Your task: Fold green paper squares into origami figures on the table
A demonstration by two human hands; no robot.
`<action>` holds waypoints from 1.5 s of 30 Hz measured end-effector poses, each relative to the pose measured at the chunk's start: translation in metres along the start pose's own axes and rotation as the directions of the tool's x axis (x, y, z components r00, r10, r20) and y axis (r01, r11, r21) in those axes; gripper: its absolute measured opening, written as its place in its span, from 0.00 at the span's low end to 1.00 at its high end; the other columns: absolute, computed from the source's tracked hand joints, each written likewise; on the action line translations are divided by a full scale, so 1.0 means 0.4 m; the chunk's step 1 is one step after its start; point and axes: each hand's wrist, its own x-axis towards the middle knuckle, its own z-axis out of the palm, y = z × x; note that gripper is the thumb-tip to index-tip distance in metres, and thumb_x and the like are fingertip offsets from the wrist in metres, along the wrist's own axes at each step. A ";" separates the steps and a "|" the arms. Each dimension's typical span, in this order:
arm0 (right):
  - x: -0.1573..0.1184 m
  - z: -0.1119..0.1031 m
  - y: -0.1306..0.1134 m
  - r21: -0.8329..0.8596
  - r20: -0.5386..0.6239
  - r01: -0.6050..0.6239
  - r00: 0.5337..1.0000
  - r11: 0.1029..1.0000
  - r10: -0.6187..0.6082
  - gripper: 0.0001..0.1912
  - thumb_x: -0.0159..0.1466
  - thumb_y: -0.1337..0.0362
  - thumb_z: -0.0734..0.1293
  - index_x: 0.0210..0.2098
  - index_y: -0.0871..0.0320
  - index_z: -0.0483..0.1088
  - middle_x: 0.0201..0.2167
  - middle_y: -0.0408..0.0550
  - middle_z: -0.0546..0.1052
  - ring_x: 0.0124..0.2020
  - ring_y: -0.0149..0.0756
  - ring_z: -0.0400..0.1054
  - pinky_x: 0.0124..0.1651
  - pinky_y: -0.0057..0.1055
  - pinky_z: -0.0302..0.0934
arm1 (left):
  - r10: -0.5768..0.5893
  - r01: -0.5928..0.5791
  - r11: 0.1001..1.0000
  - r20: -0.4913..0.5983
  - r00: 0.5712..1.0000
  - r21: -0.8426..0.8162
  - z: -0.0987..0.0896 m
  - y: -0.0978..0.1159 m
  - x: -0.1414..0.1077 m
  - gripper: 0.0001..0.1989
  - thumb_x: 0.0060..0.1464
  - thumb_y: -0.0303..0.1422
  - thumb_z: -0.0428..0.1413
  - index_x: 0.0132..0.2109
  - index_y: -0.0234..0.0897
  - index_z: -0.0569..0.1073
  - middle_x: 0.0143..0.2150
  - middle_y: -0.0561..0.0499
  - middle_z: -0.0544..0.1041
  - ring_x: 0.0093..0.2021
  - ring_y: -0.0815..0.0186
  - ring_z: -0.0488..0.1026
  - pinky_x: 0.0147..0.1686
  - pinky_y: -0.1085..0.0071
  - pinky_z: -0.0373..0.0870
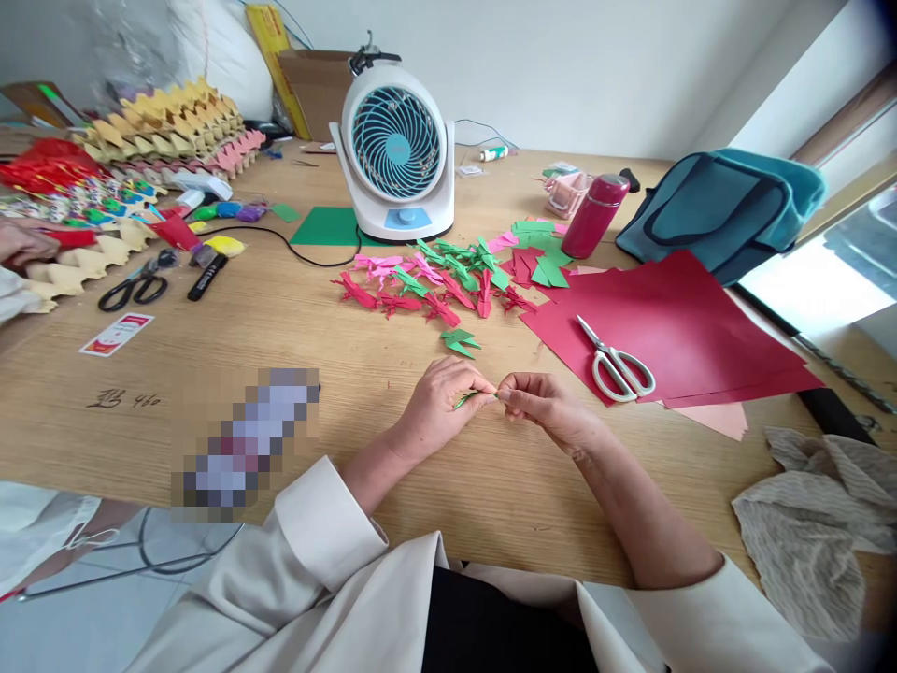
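My left hand (445,402) pinches a small green paper piece (462,400), mostly hidden by the fingers. My right hand (543,404) is closed at the piece's right end, its fingertips meeting those of my left hand. Just beyond the hands lies a folded green paper piece (460,342). Farther back is a loose pile of cut and folded papers in red (440,308), pink (382,267) and green (455,265). White-handled scissors (617,366) rest on large red sheets (687,327) to the right.
A white fan (398,150) stands at the back centre. A red bottle (595,217) and a blue bag (721,210) are at the back right, a cloth (805,523) at the right edge. Black scissors (140,285) lie left. Another person's hand (24,245) is at the far left.
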 end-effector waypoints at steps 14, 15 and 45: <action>-0.009 -0.018 -0.012 -0.266 0.091 0.100 0.993 0.959 -0.078 0.20 0.59 0.47 0.69 0.30 0.60 0.70 0.20 0.37 0.60 0.23 0.27 0.48 0.25 0.28 0.42 | 0.027 -0.034 0.996 0.084 0.996 0.085 -0.006 0.014 0.000 0.06 0.61 0.30 0.58 0.34 0.37 0.72 0.32 0.52 0.77 0.37 0.64 0.69 0.43 0.66 0.64; -0.011 -0.019 -0.016 -0.299 0.102 0.119 0.991 0.947 -0.092 0.19 0.60 0.48 0.69 0.31 0.60 0.69 0.20 0.37 0.59 0.22 0.26 0.48 0.25 0.28 0.41 | 0.023 -0.030 0.997 0.084 0.996 0.077 -0.005 0.014 0.000 0.06 0.61 0.30 0.58 0.34 0.37 0.72 0.32 0.52 0.76 0.37 0.64 0.69 0.43 0.66 0.64; -0.010 -0.004 -0.012 -0.226 0.068 0.226 0.974 0.948 -0.216 0.18 0.61 0.50 0.69 0.31 0.60 0.69 0.24 0.40 0.64 0.25 0.27 0.53 0.28 0.28 0.48 | 0.094 -0.090 0.995 -0.071 0.993 0.052 -0.001 0.007 -0.005 0.04 0.61 0.33 0.58 0.37 0.39 0.76 0.32 0.53 0.79 0.36 0.67 0.74 0.55 0.60 0.67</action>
